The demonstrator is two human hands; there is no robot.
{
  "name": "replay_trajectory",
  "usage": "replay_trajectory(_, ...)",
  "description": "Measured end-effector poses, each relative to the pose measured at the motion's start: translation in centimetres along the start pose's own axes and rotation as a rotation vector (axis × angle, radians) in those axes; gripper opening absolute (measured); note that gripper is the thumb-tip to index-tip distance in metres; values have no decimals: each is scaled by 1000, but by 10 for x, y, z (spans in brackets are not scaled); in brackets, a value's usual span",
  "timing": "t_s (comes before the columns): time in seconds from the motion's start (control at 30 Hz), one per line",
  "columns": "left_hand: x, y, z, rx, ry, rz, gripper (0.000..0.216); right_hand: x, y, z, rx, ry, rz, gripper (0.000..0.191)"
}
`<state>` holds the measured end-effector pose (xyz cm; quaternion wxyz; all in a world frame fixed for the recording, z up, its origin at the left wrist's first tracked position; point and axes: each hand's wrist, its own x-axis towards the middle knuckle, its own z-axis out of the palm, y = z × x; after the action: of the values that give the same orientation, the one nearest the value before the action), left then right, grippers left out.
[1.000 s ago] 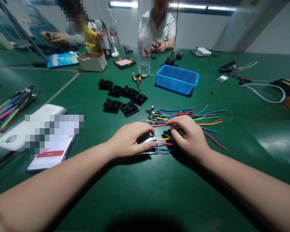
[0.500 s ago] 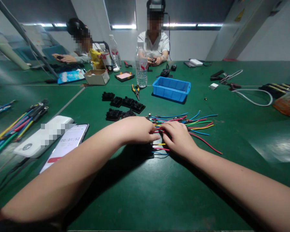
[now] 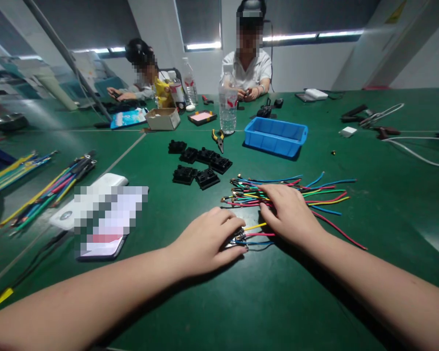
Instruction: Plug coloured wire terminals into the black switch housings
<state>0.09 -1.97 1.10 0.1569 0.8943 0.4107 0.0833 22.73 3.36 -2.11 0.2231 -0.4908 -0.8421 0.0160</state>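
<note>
One wired part [image 3: 237, 238] is held between the left hand's [image 3: 208, 240] thumb and fingers; loose wires [image 3: 247, 197] are partly covered by the right hand [image 3: 290, 212], whose grip cannot be told; beyond are seen a blue bin [image 3: 272, 144], a bottle [image 3: 228, 109] with red-marked, unreadable label [image 3: 229, 100], and a cardboard box [image 3: 168, 121], contents indistinct.

The left hand [image 3: 205, 240] has returned around the wired block [image 3: 237, 237]

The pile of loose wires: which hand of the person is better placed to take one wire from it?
Probably the right hand: it is over the pile of loose wires, though whether it pinches one is unclear. The left hand is occupied around the small part, from which coloured wires extend.
</note>
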Motion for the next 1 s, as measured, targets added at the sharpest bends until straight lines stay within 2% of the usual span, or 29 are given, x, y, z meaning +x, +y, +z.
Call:
replay_trajectory(0.2,5,-15,3,-142,25,70,36,0,-1,-1,-3,-16,-15,34)
replay_trajectory(0.63,6,-22,5,-286,55,61,33,8,9,-7,-59,-116,-67,16)
replay_trajectory(0.87,6,-25,7,-298,72,83,33,6,12,-6,-24,51,-32,15)
replay_trajectory(1.0,7,-25,7,-302,51,79,33,4,12,-7,-11,133,-71,17)
